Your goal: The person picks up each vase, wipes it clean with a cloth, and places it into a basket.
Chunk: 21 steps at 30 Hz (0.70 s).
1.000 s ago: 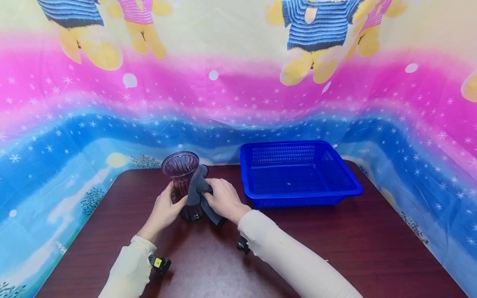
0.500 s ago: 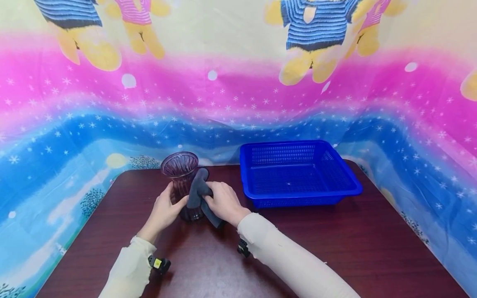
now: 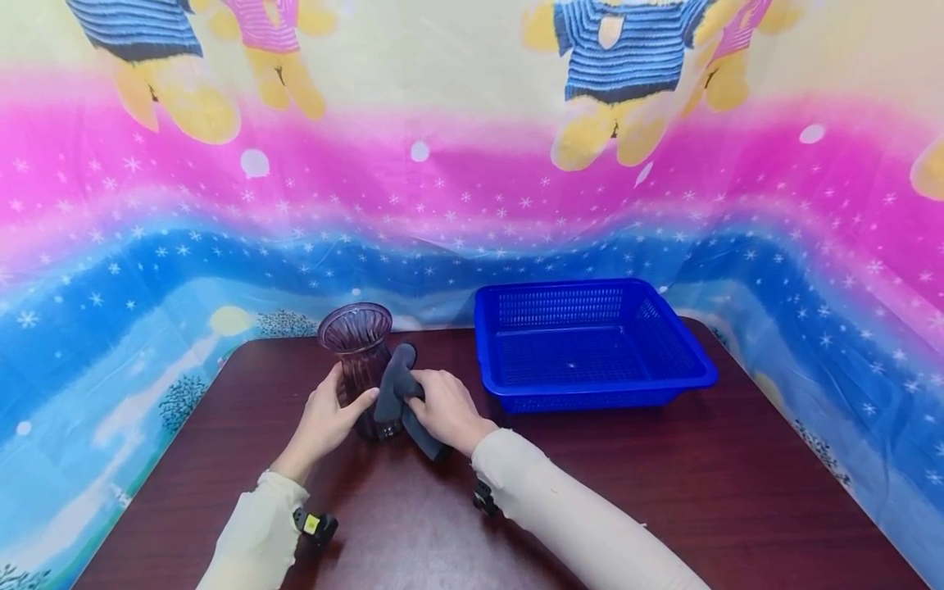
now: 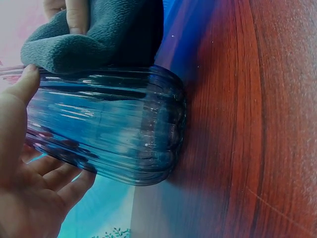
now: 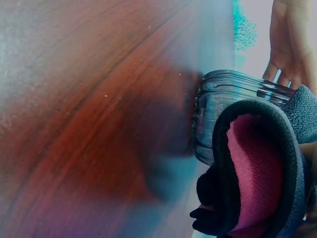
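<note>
A ribbed, purple-tinted glass vase [image 3: 357,329] with a flared rim stands upright on the table. My left hand [image 3: 322,418] grips its middle, thumb on the near side and fingers around the far left side, as the left wrist view also shows on the glass vase [image 4: 104,124]. Bunched in my right hand [image 3: 447,410] is a dark grey cloth [image 3: 398,385], which lies against the vase's right side. The right wrist view shows a pink underside on the folded cloth [image 5: 257,173]. My right fingertips are partly hidden by the cloth.
To the right at the back of the dark red wooden table [image 3: 605,492] stands a blue perforated plastic basket [image 3: 597,383]. A printed curtain [image 3: 442,197] with bears and snowflakes hangs close behind and beside the table.
My right hand and the cloth have slid a little down along the vase's right side. My left hand keeps its grip, and the vase stays in place.
</note>
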### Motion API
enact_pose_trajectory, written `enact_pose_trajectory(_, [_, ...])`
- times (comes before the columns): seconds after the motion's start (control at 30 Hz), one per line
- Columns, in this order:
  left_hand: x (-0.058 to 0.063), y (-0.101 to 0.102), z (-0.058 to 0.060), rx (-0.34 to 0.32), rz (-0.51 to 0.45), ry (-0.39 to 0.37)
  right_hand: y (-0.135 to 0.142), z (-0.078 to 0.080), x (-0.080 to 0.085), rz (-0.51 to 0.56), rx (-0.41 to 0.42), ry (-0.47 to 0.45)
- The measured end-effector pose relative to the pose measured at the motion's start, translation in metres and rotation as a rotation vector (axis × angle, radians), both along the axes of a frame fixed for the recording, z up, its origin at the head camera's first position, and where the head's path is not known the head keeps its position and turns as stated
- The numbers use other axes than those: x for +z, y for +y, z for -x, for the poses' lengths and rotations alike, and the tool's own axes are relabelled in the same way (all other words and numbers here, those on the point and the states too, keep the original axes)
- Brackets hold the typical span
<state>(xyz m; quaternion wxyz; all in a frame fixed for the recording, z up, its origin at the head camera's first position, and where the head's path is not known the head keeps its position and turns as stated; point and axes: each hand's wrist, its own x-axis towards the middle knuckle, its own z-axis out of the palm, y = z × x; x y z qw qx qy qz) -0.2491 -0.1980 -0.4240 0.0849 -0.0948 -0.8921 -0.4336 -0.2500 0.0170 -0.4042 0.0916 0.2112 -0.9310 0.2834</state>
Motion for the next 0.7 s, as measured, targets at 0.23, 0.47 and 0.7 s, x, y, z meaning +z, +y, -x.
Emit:
enact_pose_trajectory(0.23, [-0.002,0.0,0.001,0.011,0.017,-0.002,0.002,0.0,-0.008,-0.009,-0.002,-0.009])
enact_pose_trajectory(0.47, [-0.003,0.0,0.003,0.015,0.015,-0.01,0.003,-0.001,-0.017,-0.037,-0.004,-0.053])
enact_pose_trajectory(0.7, [-0.002,-0.001,0.003,0.024,0.024,-0.019,0.003,-0.001,-0.026,-0.064,0.007,-0.074])
